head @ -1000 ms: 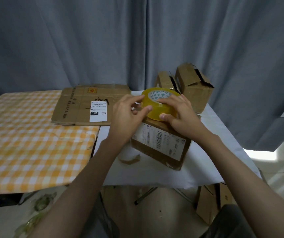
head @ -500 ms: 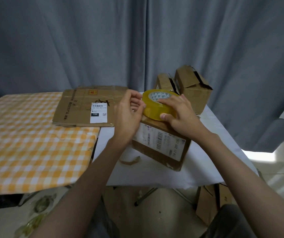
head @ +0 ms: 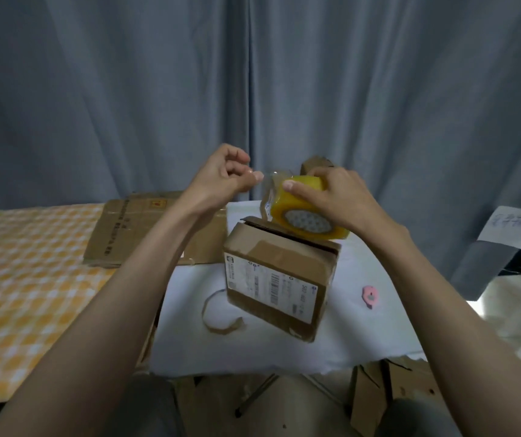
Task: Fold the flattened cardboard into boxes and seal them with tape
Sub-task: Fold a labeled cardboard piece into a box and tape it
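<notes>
A folded cardboard box (head: 279, 275) with a white shipping label stands on the white table (head: 363, 335), its top flaps closed. Just above it my right hand (head: 341, 200) grips a yellow tape roll (head: 306, 212), tilted so its patterned core faces me. My left hand (head: 221, 181) is raised to the left of the roll and pinches the clear loose end of the tape (head: 267, 179) between thumb and fingers. A short clear strip stretches between that hand and the roll.
A stack of flattened cardboard (head: 133, 228) lies behind my left arm, partly on the orange checked cloth (head: 26, 279). A curled brown tape scrap (head: 221, 323) and a small pink object (head: 371, 296) lie on the white table. More cardboard boxes (head: 385, 395) stand on the floor below.
The right hand lifted the roll off the box top and tilted it. The left hand rose and pulled the tape end away to the left. The view tipped downward.
</notes>
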### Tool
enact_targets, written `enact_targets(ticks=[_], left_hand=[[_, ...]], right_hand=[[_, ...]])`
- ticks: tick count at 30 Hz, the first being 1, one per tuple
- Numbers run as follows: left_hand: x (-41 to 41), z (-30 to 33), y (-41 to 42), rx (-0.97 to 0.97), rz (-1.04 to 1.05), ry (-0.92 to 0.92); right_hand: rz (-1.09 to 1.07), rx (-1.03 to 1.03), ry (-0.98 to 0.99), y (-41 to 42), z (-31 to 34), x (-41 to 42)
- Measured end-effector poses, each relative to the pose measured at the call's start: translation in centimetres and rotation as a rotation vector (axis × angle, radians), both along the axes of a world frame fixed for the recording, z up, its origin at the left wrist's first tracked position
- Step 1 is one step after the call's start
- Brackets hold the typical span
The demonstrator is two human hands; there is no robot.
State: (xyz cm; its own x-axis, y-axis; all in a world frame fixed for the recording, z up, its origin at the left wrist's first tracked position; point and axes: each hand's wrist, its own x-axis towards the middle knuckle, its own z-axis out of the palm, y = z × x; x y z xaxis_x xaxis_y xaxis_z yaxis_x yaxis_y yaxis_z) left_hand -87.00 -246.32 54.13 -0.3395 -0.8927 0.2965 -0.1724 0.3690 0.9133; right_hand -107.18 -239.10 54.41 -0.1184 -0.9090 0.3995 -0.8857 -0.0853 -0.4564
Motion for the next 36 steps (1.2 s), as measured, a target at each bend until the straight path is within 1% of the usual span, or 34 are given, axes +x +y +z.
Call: enact_targets(ticks=[1,2,5,8,11,13,15,18,22,23,25,30,33,36], left_hand=[[-0.1,0.1,0.0,0.013,-0.013,0.005],[-0.2,0.1,-0.1,0.033,-0.02,0.027],[0.1,0.2,-1.1,0.106,0.004,0.113],[0.6,0.2,-2.4,0.154,0.043,0.099],[0.9,-0.3,-3.3,0.209,0.073,0.141],[1.5,-0.5,-3.9,0.239,0.076,0.133],[2.0,-0.9,-4.2,0.263,0.081,0.093],[2.1,-2.0,-4.3,0.311,0.091,0.027],[1.9,-4.3,-5.0,0.32,0.153,0.019],[1.9,-4.8,-5.3,0.312,0.173,0.021],[2.1,-5.5,-5.7,0.306,0.19,0.02],[2.5,-7.6,-6.5,0.317,0.225,-0.043],[2.9,-9.0,-6.7,0.378,0.179,0.002],[3.0,-9.9,-6.9,0.413,0.153,0.067]], right_hand=[[0.008,0.056,-0.095,0.4,0.2,-0.2],[0.022,0.102,-0.139,0.7,0.5,-0.3],[0.079,0.176,-0.05,1.2,1.1,-0.8],[0.032,0.074,0.033,1.1,1.1,-0.4],[-0.04,-0.101,0.004,0.9,1.1,0.3],[-0.023,-0.166,0.046,0.9,0.7,0.6],[0.003,-0.145,0.082,0.9,0.0,0.7],[0.037,-0.073,0.068,1.0,-1.1,1.1],[0.049,-0.019,0.122,0.4,-1.7,1.0],[0.057,-0.004,0.102,0.1,-1.9,0.8],[0.065,0.0,0.002,-0.2,-2.8,0.5],[0.008,-0.112,-0.306,0.5,-7.4,0.3],[0.035,-0.183,-0.429,0.7,-9.3,0.4],[0.067,-0.232,-0.492,0.4,-10.3,0.5]])
